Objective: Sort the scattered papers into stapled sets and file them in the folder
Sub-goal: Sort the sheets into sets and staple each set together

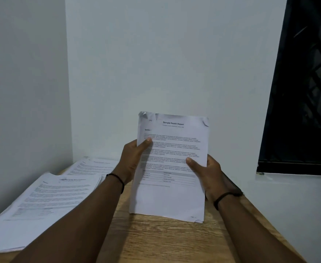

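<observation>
Head view, inspected from my remote station: I see the left hand (131, 158) gripping the left edge of a set of papers (169, 168), thumb pressed flat on the printed face and the other fingers hidden behind the sheets. I see the right hand (207, 175) gripping the right edge likewise, thumb on the front. Both hands hold the set upright and slightly tilted; its lower edge is at or just above the wooden counter (165, 242), and I cannot tell whether it touches. The top page is headed "Sample Health Report"; its upper corners are creased. Each wrist bears a thin dark band. On the counter to the left lie further loose papers (47, 202) in overlapping piles, reaching to the wall corner. A dark window (304, 92) stands at the right.
</observation>
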